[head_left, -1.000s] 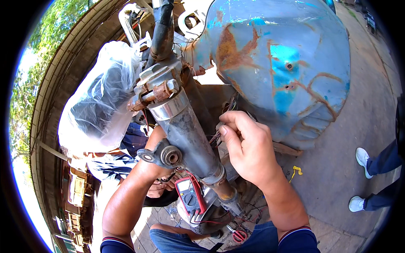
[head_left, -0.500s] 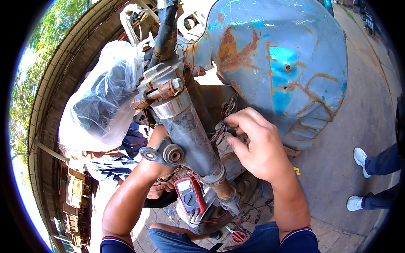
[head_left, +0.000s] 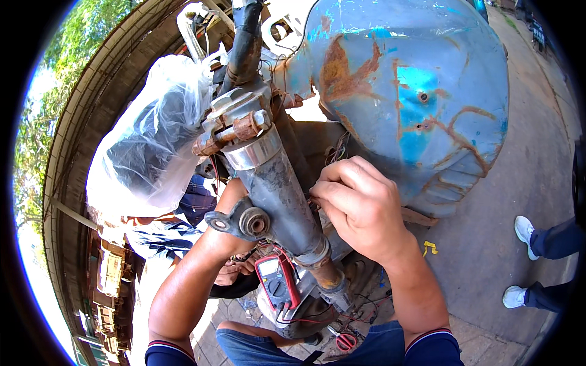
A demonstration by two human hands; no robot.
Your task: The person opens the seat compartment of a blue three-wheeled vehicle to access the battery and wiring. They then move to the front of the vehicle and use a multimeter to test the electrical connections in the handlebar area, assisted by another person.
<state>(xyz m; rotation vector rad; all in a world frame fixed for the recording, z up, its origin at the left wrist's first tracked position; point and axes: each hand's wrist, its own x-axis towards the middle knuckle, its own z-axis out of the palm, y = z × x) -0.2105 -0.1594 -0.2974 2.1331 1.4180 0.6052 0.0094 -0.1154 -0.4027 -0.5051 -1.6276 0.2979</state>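
My right hand (head_left: 363, 204) is right of the dark metal tube (head_left: 278, 186), thumb and fingers pinched together at a bundle of thin coloured wires (head_left: 337, 152). The fingertips hide the exact wires between them. My left forearm (head_left: 198, 271) reaches up behind the tube from the left. The left hand's fingers are hidden there, so its grip does not show. Just right of the tube stands a large blue metal body (head_left: 357, 131) with rust patches. Below, a red-framed multimeter (head_left: 276, 280) leans under the tube with its leads attached.
Red-handled scissors (head_left: 345, 341) lie on the ground by my knees, near loose leads. Another person's hand (head_left: 235, 271) is beside the multimeter. A clear plastic bag (head_left: 146, 140) covers something dark at the left. A bystander's white shoes (head_left: 525, 235) are at the right.
My right hand has moved slightly left and closed from a loosely spread pose into a pinch at the wires. My left arm has hardly moved.
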